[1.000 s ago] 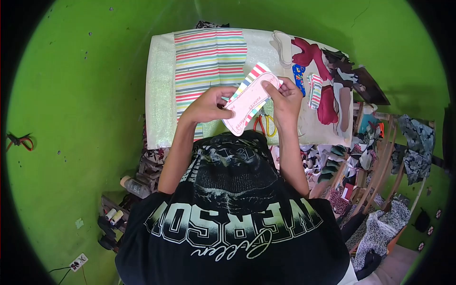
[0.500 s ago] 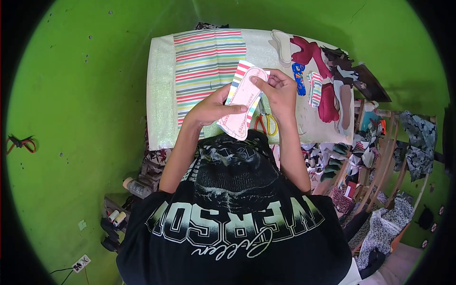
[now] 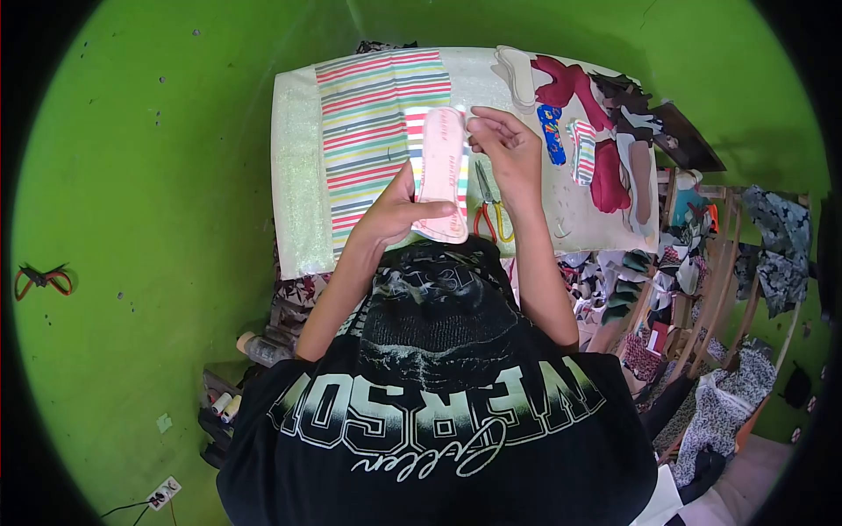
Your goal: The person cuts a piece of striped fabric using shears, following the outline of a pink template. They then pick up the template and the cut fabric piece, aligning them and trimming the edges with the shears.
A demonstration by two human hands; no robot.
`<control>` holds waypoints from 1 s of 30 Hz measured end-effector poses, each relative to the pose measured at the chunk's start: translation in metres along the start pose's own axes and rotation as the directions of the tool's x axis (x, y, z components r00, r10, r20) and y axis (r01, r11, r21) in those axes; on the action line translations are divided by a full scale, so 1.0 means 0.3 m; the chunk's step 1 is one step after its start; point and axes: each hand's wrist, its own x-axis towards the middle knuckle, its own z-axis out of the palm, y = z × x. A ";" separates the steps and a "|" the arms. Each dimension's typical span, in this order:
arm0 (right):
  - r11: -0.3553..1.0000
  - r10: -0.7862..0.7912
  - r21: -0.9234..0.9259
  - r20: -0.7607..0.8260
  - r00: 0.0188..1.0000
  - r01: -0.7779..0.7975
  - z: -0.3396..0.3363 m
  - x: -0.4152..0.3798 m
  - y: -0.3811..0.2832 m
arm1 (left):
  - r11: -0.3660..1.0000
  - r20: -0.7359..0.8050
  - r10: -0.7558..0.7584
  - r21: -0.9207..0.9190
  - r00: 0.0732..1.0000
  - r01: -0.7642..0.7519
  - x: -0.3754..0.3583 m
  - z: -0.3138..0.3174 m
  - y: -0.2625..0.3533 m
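My left hand (image 3: 392, 209) grips a pale pink sole-shaped piece (image 3: 443, 167) with red lettering, backed by striped fabric that shows along its edges. The thumb lies across its lower part, and the piece stands nearly upright over the table. My right hand (image 3: 511, 153) is at the upper right edge of the piece, fingers curled and thumb and forefinger close together. Whether a bit of the fabric edge is pinched there is too small to tell. Scissors (image 3: 494, 219) with one red and one yellow handle lie below my right hand, blades pointing away.
Striped fabric (image 3: 377, 114) lies flat on the pale table (image 3: 298, 175). Cream sole shapes (image 3: 517, 77), maroon pieces (image 3: 608, 180), a blue patterned piece (image 3: 552, 134) and a striped piece (image 3: 581, 152) are at the right. A wooden rack (image 3: 702, 289) with fabric stands beyond.
The sole-shaped piece has turned from tilted to nearly upright and shifted slightly left. My right thumb has come off its face to the upper right edge.
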 end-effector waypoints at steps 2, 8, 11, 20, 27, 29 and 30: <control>0.990 0.084 0.116 0.021 0.996 -0.086 -0.043 -0.011 0.021 | 0.948 0.013 0.103 -0.303 0.995 -0.094 -0.016 -0.021 -0.015; 0.666 0.182 -0.733 -0.021 0.983 -0.139 -0.244 -0.073 0.383 | 0.591 0.189 0.300 -0.806 0.935 -0.026 0.002 -0.082 0.002; 0.469 0.294 -0.867 -0.026 0.955 -0.168 -0.310 -0.156 0.629 | 0.459 0.224 0.331 -0.887 0.916 0.051 0.007 -0.061 0.041; 0.390 0.267 -0.867 -0.217 0.939 -0.311 -0.277 -0.220 0.653 | 0.752 0.075 0.370 -0.609 0.926 -0.252 -0.003 -0.057 0.126; 0.651 0.756 -0.090 0.001 0.654 -0.753 -0.358 -0.219 0.530 | 0.889 -0.234 0.451 0.034 0.861 -0.456 -0.011 -0.002 0.226; 0.728 0.637 -0.293 -0.042 0.769 -0.619 -0.374 -0.248 0.519 | 0.889 -0.213 0.458 0.104 0.863 -0.446 -0.015 -0.010 0.239; 0.729 0.569 -0.422 -0.065 0.820 -0.540 -0.361 -0.253 0.462 | 0.884 -0.187 0.462 0.180 0.867 -0.432 -0.016 -0.015 0.246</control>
